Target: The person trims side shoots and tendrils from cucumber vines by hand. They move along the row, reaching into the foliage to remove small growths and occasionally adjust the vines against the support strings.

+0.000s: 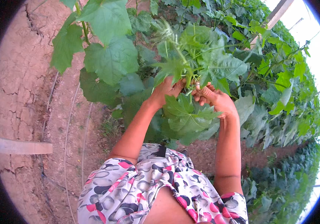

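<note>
A climbing vine with broad lobed leaves, apparently a gourd plant, rises in front of my chest. Its thick green stem [188, 77] passes between my two hands. My left hand [165, 91] grips this stem from the left, its fingertips partly covered by leaves. From the other side, my right hand [217, 99] pinches thumb and fingers together at thin curly tendrils [195, 77] beside the stem. The exact spot between those fingertips is hard to make out. Below both hands hangs a large leaf [186, 119], overlapping my right wrist. The shoot tip [167, 32] above is blurred.
Another leafy vine [111, 54] stands at upper left. Dense foliage [283, 84] fills the right side, with a pale post [274, 15] behind it. Thin hoses [67, 140] run over cracked soil [11, 98] at left, near a pale beam [21, 146].
</note>
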A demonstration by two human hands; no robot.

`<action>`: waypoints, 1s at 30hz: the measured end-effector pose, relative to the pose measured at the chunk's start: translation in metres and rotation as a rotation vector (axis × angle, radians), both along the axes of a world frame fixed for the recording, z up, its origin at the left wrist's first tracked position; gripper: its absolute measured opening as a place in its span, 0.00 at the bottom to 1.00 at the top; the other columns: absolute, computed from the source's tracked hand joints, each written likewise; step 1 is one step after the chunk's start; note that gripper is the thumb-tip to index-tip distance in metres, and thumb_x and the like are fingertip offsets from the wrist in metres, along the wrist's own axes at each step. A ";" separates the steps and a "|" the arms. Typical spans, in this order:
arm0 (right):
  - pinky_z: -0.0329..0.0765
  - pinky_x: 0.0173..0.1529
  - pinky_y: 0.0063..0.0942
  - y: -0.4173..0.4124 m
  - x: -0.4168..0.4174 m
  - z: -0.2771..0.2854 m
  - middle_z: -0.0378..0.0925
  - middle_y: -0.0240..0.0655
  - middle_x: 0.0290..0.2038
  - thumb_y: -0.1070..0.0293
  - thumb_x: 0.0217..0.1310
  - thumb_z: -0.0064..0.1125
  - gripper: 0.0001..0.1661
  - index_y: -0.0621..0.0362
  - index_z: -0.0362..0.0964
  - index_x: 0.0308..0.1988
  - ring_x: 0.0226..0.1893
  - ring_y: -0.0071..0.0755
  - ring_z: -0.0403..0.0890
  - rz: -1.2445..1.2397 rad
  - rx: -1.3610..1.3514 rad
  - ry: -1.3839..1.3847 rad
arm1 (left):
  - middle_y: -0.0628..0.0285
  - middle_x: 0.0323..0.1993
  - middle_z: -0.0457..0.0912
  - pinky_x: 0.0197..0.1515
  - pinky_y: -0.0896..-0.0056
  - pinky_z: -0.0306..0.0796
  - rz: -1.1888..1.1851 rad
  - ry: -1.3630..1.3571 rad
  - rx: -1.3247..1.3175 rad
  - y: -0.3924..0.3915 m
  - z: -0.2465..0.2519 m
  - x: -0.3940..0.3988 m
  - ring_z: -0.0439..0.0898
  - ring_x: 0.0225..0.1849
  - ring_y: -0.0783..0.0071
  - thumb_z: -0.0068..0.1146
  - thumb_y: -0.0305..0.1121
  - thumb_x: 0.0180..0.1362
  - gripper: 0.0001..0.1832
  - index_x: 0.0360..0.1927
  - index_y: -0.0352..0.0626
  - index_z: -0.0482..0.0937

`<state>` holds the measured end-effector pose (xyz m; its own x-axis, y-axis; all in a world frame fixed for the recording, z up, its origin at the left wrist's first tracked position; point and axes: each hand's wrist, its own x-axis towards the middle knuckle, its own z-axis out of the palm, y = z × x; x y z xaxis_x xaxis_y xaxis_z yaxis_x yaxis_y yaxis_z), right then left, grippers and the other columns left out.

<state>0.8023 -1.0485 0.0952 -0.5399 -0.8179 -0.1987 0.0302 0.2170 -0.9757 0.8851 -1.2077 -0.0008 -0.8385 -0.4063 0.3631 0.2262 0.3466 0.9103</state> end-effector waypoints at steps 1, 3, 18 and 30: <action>0.71 0.31 0.21 0.001 0.000 0.000 0.78 0.33 0.31 0.58 0.60 0.56 0.16 0.59 0.73 0.40 0.27 0.24 0.75 -0.011 0.013 -0.022 | 0.47 0.26 0.75 0.31 0.63 0.66 -0.023 -0.001 0.066 0.002 0.005 0.002 0.72 0.27 0.53 0.46 0.43 0.61 0.17 0.33 0.36 0.74; 0.71 0.30 0.22 0.000 -0.004 -0.016 0.76 0.33 0.29 0.59 0.58 0.58 0.16 0.59 0.72 0.41 0.26 0.25 0.74 -0.106 -0.030 -0.112 | 0.48 0.22 0.71 0.28 0.64 0.64 -0.087 -0.029 -0.024 -0.005 0.008 0.005 0.66 0.23 0.61 0.47 0.39 0.60 0.16 0.29 0.34 0.70; 0.74 0.30 0.23 -0.014 -0.006 -0.029 0.76 0.33 0.28 0.70 0.54 0.52 0.09 0.62 0.71 0.36 0.22 0.24 0.75 0.084 -0.294 -0.215 | 0.70 0.26 0.73 0.30 0.84 0.67 -0.003 0.032 0.052 0.017 0.085 0.064 0.70 0.27 0.87 0.58 0.27 0.55 0.08 0.36 0.36 0.73; 0.66 0.24 0.20 -0.012 -0.001 -0.037 0.73 0.31 0.24 0.72 0.53 0.48 0.10 0.62 0.70 0.37 0.18 0.24 0.70 -0.101 -0.065 -0.121 | 0.65 0.39 0.78 0.46 0.78 0.69 -0.220 0.145 0.401 0.011 0.064 0.041 0.75 0.44 0.78 0.58 0.33 0.57 0.13 0.43 0.38 0.73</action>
